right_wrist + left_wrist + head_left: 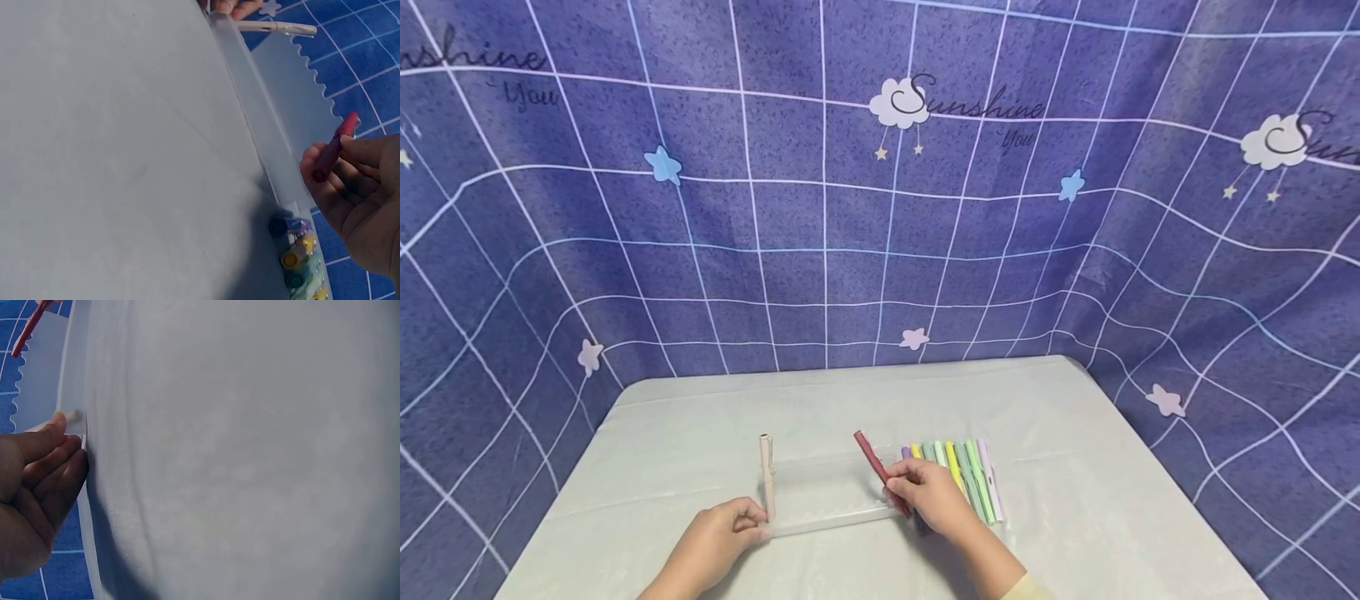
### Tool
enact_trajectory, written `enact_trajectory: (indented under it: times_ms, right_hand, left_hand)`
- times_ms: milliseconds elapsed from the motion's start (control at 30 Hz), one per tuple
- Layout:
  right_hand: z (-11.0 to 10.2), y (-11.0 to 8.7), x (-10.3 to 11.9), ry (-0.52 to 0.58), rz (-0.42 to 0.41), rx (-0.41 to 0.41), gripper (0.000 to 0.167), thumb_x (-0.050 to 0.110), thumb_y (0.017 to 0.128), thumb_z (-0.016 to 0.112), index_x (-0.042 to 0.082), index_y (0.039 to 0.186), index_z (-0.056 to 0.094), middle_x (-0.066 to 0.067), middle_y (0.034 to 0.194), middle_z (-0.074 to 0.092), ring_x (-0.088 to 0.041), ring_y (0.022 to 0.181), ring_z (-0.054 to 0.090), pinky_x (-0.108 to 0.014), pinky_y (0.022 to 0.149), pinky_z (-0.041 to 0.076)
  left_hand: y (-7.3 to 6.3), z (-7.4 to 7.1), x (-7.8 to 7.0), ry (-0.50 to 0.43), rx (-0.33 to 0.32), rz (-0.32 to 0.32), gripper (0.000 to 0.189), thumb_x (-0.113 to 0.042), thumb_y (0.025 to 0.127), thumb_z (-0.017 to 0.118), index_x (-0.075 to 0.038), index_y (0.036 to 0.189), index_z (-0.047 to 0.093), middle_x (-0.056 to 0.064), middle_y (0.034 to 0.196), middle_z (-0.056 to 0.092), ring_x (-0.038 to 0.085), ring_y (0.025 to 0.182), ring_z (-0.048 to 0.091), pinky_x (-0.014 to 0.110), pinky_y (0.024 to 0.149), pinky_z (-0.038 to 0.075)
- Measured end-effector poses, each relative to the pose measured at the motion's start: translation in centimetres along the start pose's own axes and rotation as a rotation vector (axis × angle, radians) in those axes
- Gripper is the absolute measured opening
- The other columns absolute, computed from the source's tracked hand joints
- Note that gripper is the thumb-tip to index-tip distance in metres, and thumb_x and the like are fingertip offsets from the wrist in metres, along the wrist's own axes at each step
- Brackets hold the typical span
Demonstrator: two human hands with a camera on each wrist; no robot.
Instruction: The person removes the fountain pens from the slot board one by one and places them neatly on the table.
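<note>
A clear plastic pen rack (835,524) with a scalloped back edge (325,84) stands on the table. My left hand (713,540) pinches its left end between thumb and fingers. A beige pen (767,477) leans in the rack at that end, close to my left fingertips. In my right hand (936,502) a dark red pen (871,457) is pinched between thumb and fingers, tilted over the right part of the rack. The right wrist view shows this red pen (334,148) in front of the rack, its lower end near the palm side of the fingers.
Several pens (973,479) in purple, yellow, green and lilac lie side by side right of the rack, partly behind my right hand. A pale cloth covers the table (1075,467). Blue gridded curtains (850,208) rise behind it and at both sides.
</note>
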State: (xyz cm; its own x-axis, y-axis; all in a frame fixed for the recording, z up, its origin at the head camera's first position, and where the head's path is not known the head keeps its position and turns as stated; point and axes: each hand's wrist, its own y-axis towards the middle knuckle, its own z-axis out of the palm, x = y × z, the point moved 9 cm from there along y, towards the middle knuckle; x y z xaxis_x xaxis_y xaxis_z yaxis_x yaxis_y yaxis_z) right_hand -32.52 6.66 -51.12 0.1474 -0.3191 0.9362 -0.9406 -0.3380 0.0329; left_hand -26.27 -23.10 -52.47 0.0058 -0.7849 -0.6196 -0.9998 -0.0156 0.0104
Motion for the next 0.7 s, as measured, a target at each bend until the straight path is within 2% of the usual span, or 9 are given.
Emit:
enact_trajectory:
  times_ms: [100, 267, 433, 533, 700]
  right_hand:
    - [-0.3, -0.3, -0.4, 0.139, 0.031, 0.019, 0.015, 0.012, 0.094, 0.065, 0.001, 0.104, 0.068, -0.017, 0.087, 0.072, -0.019, 0.072, 0.068, -0.029, 0.060, 0.058]
    - [-0.7, -0.9, -0.9, 0.368, 0.082, 0.053, 0.024, 0.007, 0.096, 0.061, -0.008, 0.115, 0.061, -0.030, 0.100, 0.067, -0.025, 0.080, 0.072, -0.034, 0.073, 0.062]
    - [-1.6, -1.3, -1.0, 0.539, 0.095, 0.069, 0.037, 0.010, 0.096, 0.062, -0.012, 0.124, 0.053, -0.026, 0.104, 0.068, -0.023, 0.087, 0.072, -0.036, 0.081, 0.060]
    - [-2.2, -1.4, -0.8, 0.598, 0.091, 0.080, 0.040, 0.010, 0.095, 0.063, -0.014, 0.126, 0.051, -0.019, 0.103, 0.070, -0.021, 0.089, 0.071, -0.036, 0.083, 0.060]
    - [-3.7, -1.6, -1.2, 0.554, 0.105, 0.065, 0.041, 0.011, 0.095, 0.063, -0.013, 0.126, 0.050, -0.014, 0.102, 0.072, -0.022, 0.090, 0.071, -0.034, 0.082, 0.060]
  left_hand:
    - [-0.1, 0.0, 0.0, -0.004, 0.002, 0.003, 0.015, -0.023, 0.079, 0.080, -0.023, 0.087, 0.067, -0.014, 0.077, 0.072, 0.003, 0.075, 0.064, 0.042, 0.080, 0.055]
    - [-0.1, 0.0, 0.0, -0.007, 0.004, 0.007, 0.015, -0.022, 0.079, 0.080, -0.024, 0.087, 0.067, -0.014, 0.079, 0.073, 0.004, 0.077, 0.066, 0.043, 0.081, 0.055]
    - [-0.2, 0.0, 0.0, -0.009, 0.003, 0.011, 0.014, -0.022, 0.080, 0.079, -0.025, 0.087, 0.067, -0.015, 0.079, 0.073, 0.004, 0.079, 0.066, 0.042, 0.081, 0.055]
    - [-0.2, 0.2, 0.1, -0.010, 0.005, 0.006, 0.015, -0.021, 0.080, 0.079, -0.026, 0.087, 0.067, -0.015, 0.079, 0.073, 0.005, 0.080, 0.067, 0.044, 0.084, 0.055]
    - [0.0, 0.0, 0.0, -0.001, -0.002, 0.008, 0.015, -0.022, 0.079, 0.080, -0.025, 0.087, 0.067, -0.015, 0.078, 0.072, 0.005, 0.078, 0.066, 0.044, 0.083, 0.055]
